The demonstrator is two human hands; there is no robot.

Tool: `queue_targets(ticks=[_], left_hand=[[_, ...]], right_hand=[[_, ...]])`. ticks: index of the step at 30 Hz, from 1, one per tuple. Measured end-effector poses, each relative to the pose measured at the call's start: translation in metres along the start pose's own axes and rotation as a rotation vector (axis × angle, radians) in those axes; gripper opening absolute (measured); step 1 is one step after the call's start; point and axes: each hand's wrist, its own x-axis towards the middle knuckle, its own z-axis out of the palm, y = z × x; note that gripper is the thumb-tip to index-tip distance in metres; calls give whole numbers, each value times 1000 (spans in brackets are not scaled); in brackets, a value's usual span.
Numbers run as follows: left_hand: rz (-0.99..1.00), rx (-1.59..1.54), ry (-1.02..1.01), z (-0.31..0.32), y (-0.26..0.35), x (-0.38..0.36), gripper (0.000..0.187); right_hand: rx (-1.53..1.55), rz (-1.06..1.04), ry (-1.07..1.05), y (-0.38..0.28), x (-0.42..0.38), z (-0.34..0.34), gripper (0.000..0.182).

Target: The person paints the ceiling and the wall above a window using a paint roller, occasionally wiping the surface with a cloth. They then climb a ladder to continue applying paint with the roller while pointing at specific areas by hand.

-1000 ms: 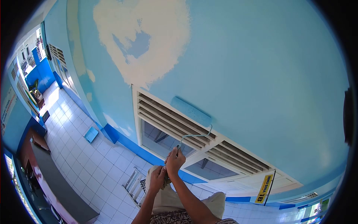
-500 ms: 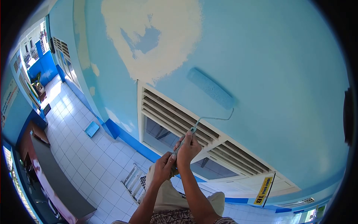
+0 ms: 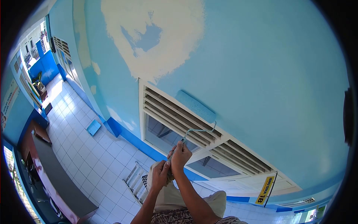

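Note:
A paint roller with a light blue sleeve lies against the blue wall, at the top edge of the slatted vent. Its thin bent wire runs down to the handle. My right hand is wrapped round the upper handle. Lower on the same handle, my left hand is closed too, its thumb along the grip. Most of the handle is hidden by my fingers. Up and left of the roller, a large cream patch with a bluish spot inside shows on the wall.
Far below, a blue paint tray rests on the white tiled floor. A metal ladder stands close to my legs. A yellow sign sticks out from the wall at right. A long counter runs along the left.
The roller has moved down and left along the wall to the vent's top edge. Both my hands have come down and slightly left with the handle.

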Motion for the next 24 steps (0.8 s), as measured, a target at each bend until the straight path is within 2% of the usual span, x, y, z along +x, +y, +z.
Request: queue_targets(ticks=[5, 9, 11, 13, 15, 17, 22, 24], left_hand=[[57, -18, 19, 4, 18, 0, 36], [105, -25, -9, 0, 40, -1, 36], [117, -41, -15, 2, 47, 3, 35], [220, -134, -12, 9, 59, 13, 35], [240, -124, -23, 14, 71, 26, 35], [264, -114, -31, 21, 75, 33, 36], [196, -114, -50, 33, 50, 44, 36], [155, -95, -42, 30, 32, 35, 37]], right_hand=[[55, 122, 6, -20, 3, 1, 36], [62, 82, 2, -50, -10, 10, 36], [76, -70, -17, -66, -9, 17, 32], [87, -119, -13, -87, -5, 25, 32], [96, -168, -9, -99, 5, 30, 33], [70, -317, -42, -107, 14, 32, 32], [-19, -391, -43, -77, 32, 19, 29], [5, -305, -25, -54, 27, 12, 27]])
